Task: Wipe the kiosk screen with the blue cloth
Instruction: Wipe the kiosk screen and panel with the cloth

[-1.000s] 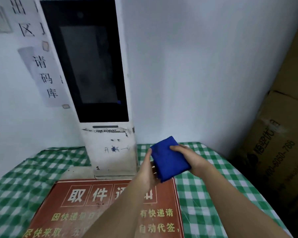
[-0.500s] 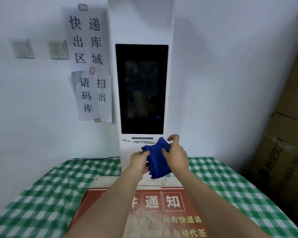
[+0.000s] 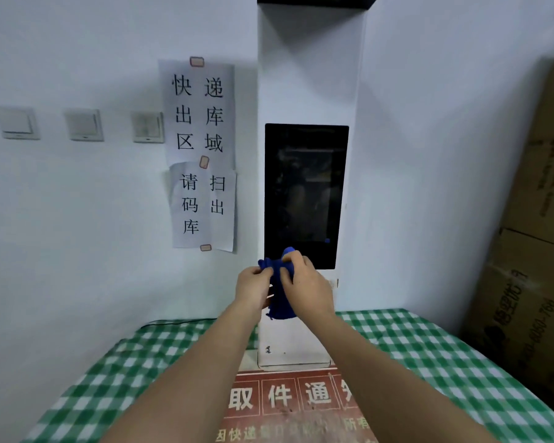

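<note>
**A:** Where is the blue cloth (image 3: 280,297)?

**B:** Bunched between both hands, held up in front of the white kiosk (image 3: 307,91), at the bottom left corner of its dark screen (image 3: 306,193). Whether it touches the glass, I cannot tell.

**A:** How are the hands gripping?

**B:** The left hand (image 3: 253,287) pinches the cloth's left edge with curled fingers. The right hand (image 3: 307,287) closes over the top, thumb and fingers pressed onto the fabric.

**A:** And around them?

**B:** The kiosk stands on a green checked tablecloth (image 3: 429,356), behind a red notice sign (image 3: 288,401). Paper notices (image 3: 202,155) hang on the wall left of it; cardboard boxes (image 3: 531,251) stand at the right.
</note>
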{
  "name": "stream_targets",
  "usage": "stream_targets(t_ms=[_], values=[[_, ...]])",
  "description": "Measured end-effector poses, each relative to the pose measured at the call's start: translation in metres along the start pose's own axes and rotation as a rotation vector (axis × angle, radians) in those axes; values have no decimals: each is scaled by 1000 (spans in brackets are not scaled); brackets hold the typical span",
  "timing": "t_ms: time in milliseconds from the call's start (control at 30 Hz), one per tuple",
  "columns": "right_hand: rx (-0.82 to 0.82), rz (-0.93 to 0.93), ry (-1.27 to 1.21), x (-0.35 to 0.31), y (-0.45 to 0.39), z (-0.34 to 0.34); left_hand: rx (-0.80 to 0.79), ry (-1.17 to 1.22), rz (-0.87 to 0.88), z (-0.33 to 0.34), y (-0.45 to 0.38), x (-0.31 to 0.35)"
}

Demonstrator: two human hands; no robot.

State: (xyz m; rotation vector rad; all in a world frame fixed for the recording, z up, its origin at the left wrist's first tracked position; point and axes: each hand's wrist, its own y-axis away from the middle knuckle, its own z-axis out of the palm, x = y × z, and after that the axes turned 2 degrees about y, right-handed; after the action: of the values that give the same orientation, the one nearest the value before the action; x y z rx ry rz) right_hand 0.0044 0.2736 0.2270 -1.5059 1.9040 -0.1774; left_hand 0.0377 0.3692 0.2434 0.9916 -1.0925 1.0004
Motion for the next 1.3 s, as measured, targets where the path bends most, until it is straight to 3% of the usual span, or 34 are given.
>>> stream_targets(t_ms=[400, 567, 833, 1167, 1300], values=[[62, 9, -96, -4, -39, -22, -96, 95, 67, 24, 10, 47], [101, 114, -336, -7, -66, -33, -96, 54, 148, 35, 4, 75], [193, 78, -682, -23, -109, -47, -196, 8, 284, 41, -19, 116], [68, 119, -985, -21, -132, -56, -253, 141, 242, 43, -41, 124], [66, 110, -979, -20, -138, -57, -248, 153, 229, 40, -48, 127]])
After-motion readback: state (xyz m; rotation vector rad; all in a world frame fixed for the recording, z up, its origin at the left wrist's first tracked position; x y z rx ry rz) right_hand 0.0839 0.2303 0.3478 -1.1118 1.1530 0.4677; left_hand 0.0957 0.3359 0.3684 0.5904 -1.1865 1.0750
